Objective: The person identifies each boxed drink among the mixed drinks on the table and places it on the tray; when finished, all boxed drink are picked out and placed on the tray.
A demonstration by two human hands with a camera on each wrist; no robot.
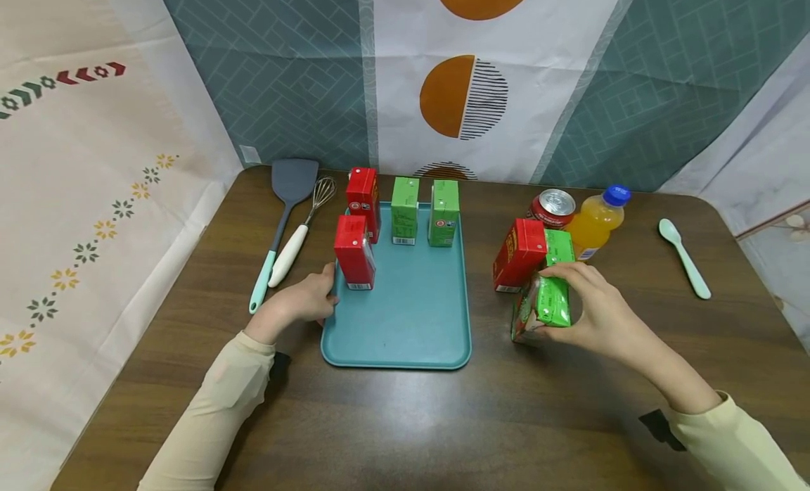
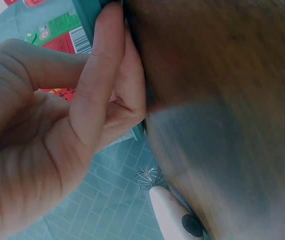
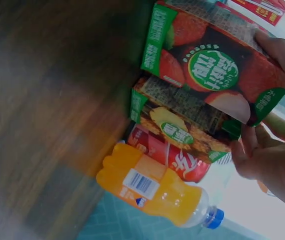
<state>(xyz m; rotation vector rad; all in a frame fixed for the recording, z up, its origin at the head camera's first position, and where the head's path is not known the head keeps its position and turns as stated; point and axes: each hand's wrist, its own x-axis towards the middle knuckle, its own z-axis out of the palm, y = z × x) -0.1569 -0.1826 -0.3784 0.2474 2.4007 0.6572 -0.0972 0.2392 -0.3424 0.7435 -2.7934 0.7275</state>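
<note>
My left hand grips the left rim of a teal tray, its fingers at the edge in the left wrist view. My right hand holds a juice carton by its top, thumb on one side and fingers on the other. That carton has a green top and fruit pictures. Close behind it stands another green-topped carton, and a red carton is beside them. On the tray stand two red cartons, one nearer and one farther, and two green cartons at the back.
A red soda can and an orange drink bottle with a blue cap stand behind the right-hand cartons. A pale green spoon lies far right. Left of the tray lie a spatula and a whisk.
</note>
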